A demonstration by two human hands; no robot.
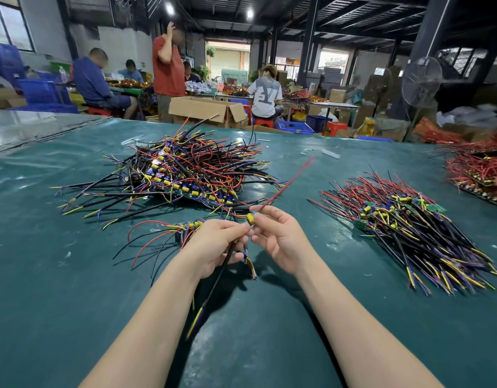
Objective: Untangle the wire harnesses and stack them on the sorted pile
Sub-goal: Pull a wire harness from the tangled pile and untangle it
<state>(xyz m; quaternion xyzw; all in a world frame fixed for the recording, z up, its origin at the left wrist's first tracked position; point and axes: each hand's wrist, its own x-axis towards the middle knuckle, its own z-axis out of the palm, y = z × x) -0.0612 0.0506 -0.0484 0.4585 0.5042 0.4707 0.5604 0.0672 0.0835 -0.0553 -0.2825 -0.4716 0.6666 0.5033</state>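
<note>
Our two forearms reach in from the near edge of the table (59, 289), and the hands meet above its middle. Between them we hold one harness (251, 218) just clear of the green cover. The left hand (216, 242) curls round its black cable, which hangs down toward us and ends in yellow and blue leads. The right hand (280, 242) pinches the small yellow part at the top, from which a red wire slants up and away to the right.

Just left of the left hand lie a few loose harnesses (169, 233). Whether they are caught up with the held one, we cannot tell. Beyond the hands, toward the far edge, sits the tangled heap (185, 175), its wires pointing every way. Toward the right edge lies the sorted pile (404, 228), its wires running roughly parallel. At the far right corner sits another, mostly red heap (479, 175).

Past the table, people sit at benches, with an open carton (205, 110) and a standing fan (420, 82) nearby.
</note>
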